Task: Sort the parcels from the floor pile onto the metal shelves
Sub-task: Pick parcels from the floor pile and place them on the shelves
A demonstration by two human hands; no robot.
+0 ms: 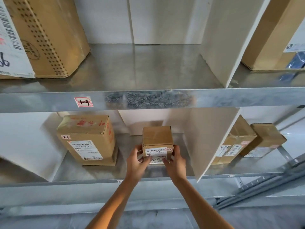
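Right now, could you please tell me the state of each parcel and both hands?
Small parcel: upright on lower shelf, gripped by both hands.
Left hand: closed on it.
Right hand: closed on it.
Taller parcel: upright, sealed, untouched.

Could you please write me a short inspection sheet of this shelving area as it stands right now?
Surface: lower metal shelf, bare metal showing around the boxes; upper shelf mostly bare in the middle bay.
Job's things: small box on the lower shelf, label facing out; taller box to its left, apart from it.
Clutter: large box on the upper shelf at left; two boxes beyond the white divider.
Hands: left hand and right hand grip the small box by its sides.
Cables: nothing seen.
Surroundings: handwritten tag on the shelf edge; white wall behind.
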